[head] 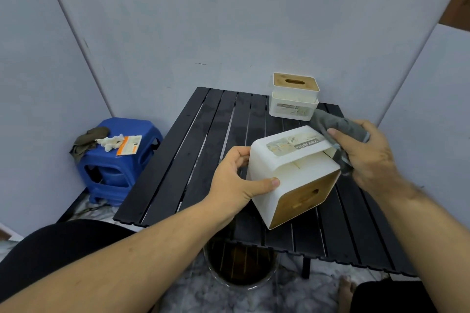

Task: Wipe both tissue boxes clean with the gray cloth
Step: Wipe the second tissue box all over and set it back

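Over the black slatted table (203, 150), near box (292, 173) tipped on its side, wooden lid with slot facing lower right, label side up. Held clear of the slats or just touching them; cannot tell which.

Left hand (239, 180) gripping box at its left end: thumb across near white face, fingers curled round far edge.

Right hand (366, 157) closed on bunched gray cloth (340, 132). Cloth pressed against upper right edge of near box, one fold hanging down past the lid-side corner. Fingers wrapped over cloth, fingertip showing on the label side.

Inside of near box not visible; slot dark.

Far box (293, 96) upright at back of table, just beyond cloth, apart from near box. White body, wooden lid on top, oval slot, no tissue showing at the slot. Label on front.

Left of table, on floor: blue stool (114, 168). On its seat a dark rag (86, 141), crumpled white paper (110, 142), orange-and-white card (129, 144), side by side, rag hanging over the left edge.

Under table's near edge: round bin (239, 267), dark inside, contents not clear.

Bare foot (347, 287) at lower right on marbled floor.
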Available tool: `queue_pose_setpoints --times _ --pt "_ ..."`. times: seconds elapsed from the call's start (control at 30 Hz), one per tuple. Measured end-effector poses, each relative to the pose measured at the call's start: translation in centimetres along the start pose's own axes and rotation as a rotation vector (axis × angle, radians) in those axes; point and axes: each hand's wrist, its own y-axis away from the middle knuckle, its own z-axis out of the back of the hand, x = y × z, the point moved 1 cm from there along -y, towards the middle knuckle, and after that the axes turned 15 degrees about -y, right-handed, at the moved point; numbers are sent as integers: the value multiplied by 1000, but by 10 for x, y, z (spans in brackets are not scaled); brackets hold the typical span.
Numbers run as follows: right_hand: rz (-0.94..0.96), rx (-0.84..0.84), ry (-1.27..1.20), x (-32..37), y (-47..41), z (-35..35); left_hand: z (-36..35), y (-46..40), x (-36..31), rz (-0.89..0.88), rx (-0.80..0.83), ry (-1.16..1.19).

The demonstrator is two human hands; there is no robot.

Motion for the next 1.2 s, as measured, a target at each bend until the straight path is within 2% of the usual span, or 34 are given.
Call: queue_pose_setpoints --times 0.07,0.17,0.27,0.47,0.53,0.63,0.7,0.87,0.97,1.1,1.2 --pt "55 5 29 1 13 1 0 0 1 4 0 6" --pt "313 26 357 10 31 -4 -1 -1 4 6 -3 18" --pt "436 224 552 17 54 -27 -6 -2 5 7 -31 2" --pt "508 491 669 25 68 -60 -15 -2 3 -26 -76 -48" --pt "435 455 610 28 52 -49 -14 -3 2 -17 -79 -62" --pt "400 236 588 27 23 -30 -15 -1 0 -1 -84 -84" --pt "370 157 564 27 11 -20 -16 1 -2 -5 -85 -95" --pt "368 147 491 20 13 -8 -20 5 -8 -13 -127 -144" --pt "351 139 434 18 17 -1 -30 11 -14 -16 -160 -269" --pt "294 104 349 29 20 18 -14 14 -36 -128 49 -513" --pt "235 102 309 43 26 34 21 10 -68 -291 227 -817"
